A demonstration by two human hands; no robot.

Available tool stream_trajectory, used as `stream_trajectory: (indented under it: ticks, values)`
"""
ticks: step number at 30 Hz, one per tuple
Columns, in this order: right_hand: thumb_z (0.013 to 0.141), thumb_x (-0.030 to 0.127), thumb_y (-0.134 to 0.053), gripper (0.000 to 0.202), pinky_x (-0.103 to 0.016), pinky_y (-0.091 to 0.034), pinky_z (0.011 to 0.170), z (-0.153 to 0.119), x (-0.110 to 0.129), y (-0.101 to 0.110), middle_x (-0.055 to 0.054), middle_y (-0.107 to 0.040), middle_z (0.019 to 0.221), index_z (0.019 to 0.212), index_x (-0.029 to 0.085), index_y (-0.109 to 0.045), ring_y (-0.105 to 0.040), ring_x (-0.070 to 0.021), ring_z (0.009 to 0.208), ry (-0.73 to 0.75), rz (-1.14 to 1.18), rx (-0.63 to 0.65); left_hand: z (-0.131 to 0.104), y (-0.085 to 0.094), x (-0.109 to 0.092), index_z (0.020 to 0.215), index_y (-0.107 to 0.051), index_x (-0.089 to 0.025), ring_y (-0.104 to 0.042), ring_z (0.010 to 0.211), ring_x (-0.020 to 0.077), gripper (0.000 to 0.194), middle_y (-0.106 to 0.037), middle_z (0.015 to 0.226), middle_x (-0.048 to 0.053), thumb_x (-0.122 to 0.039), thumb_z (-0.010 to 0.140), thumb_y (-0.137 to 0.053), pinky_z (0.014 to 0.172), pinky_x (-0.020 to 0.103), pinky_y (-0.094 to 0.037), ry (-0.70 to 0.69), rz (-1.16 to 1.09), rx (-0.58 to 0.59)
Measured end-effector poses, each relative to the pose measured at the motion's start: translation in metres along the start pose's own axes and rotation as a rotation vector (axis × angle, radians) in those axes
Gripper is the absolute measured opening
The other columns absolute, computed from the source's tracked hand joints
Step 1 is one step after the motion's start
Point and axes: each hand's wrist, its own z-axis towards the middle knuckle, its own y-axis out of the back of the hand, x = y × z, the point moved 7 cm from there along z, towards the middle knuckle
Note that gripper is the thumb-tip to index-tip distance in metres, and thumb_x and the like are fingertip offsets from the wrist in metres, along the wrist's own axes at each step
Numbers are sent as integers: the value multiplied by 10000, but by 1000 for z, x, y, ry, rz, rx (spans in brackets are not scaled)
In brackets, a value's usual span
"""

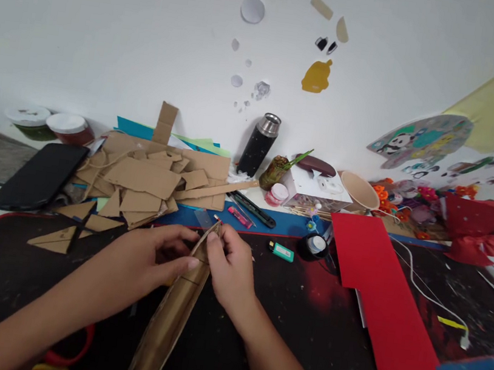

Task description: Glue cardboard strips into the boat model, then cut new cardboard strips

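A long, folded cardboard piece point(179, 304) runs from the bottom of the view up to a narrow tip, its two sides raised like a trough. Near that tip, my right hand point(232, 272) pinches the right side between thumb and fingers. My left hand point(139, 265) is curled at the left side, its thumb on the cardboard edge just below the tip; some of its fingers are hidden. Beyond the tip lie a pink object point(239, 216) and a black utility knife point(255, 209).
Cardboard scraps point(142, 179) are heaped at the back left, beside a black phone point(39, 175). A black thermos point(259, 145) stands against the wall. Right of my hands are a green lighter point(281, 251), a small black jar point(313, 246) and a large red sheet point(393, 322). Red-handled scissors point(76, 352) lie lower left.
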Motion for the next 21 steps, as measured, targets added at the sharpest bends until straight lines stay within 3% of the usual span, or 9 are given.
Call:
stream_trajectory:
  ticks: [3, 8, 13, 16, 21]
  values:
    - [1005, 487, -563, 379, -264, -333, 593, 0, -1, -1, 78, -402, 664, 729, 254, -448, -408, -136, 622, -16, 54, 1, 1, -5, 2, 1130, -811, -274, -817, 949, 292, 385, -865, 1052, 53, -561, 885, -736, 825, 359, -648, 6, -16, 5]
    - [1026, 516, -587, 337, -255, -413, 612, 0, -1, -4, 56, -497, 729, 831, 244, -546, -489, -146, 653, -19, 202, 45, 6, -3, 2, 1087, -775, -249, -799, 873, 270, 399, -855, 1000, 57, -575, 856, -757, 766, 354, -646, 33, -110, -14]
    - [1014, 542, -609, 299, -241, -405, 502, -2, -7, -9, 67, -504, 720, 951, 252, -569, -487, -140, 553, -80, 327, 77, 9, 6, 7, 1109, -746, -224, -797, 875, 272, 473, -850, 977, 68, -600, 823, -778, 773, 360, -653, 57, -159, -125]
    - [1015, 528, -637, 303, -243, -397, 528, -2, -7, -7, 57, -527, 708, 925, 240, -603, -492, -143, 579, -58, 281, 54, 9, 9, 10, 1110, -746, -221, -795, 887, 284, 517, -850, 971, 69, -622, 788, -808, 815, 391, -661, 75, -162, -175]
    - [1034, 526, -626, 342, -255, -355, 561, -1, -4, -5, 58, -495, 673, 852, 237, -609, -449, -144, 602, -40, 263, 56, 8, 6, 7, 1034, -750, -236, -788, 894, 285, 468, -846, 985, 67, -638, 799, -806, 836, 401, -649, 69, -157, -143]
